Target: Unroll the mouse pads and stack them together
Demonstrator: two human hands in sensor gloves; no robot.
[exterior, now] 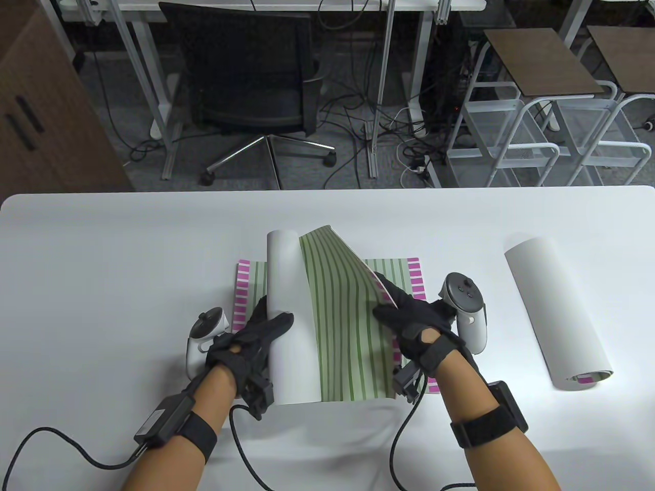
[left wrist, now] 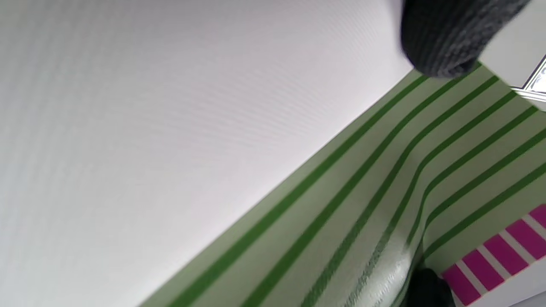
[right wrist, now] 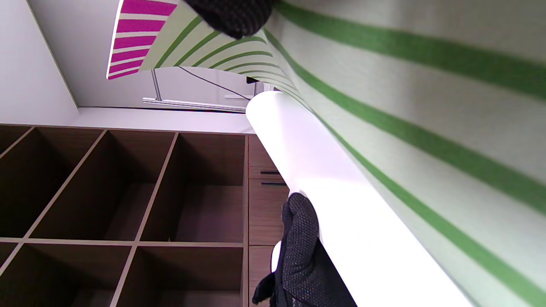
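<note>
Centre frame: left hand point(exterior: 250, 337) gripping roll point(exterior: 286, 317), right hand point(exterior: 414, 319) pinching pad edge point(exterior: 378, 289), spreading it over flat pad point(exterior: 250, 286). Spare roll point(exterior: 558, 312) waiting right.

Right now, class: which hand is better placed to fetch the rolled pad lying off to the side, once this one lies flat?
Probably the right hand. The rolled pad lies on its side of the table, while the left hand grips the half-unrolled pad, farther away.
</note>
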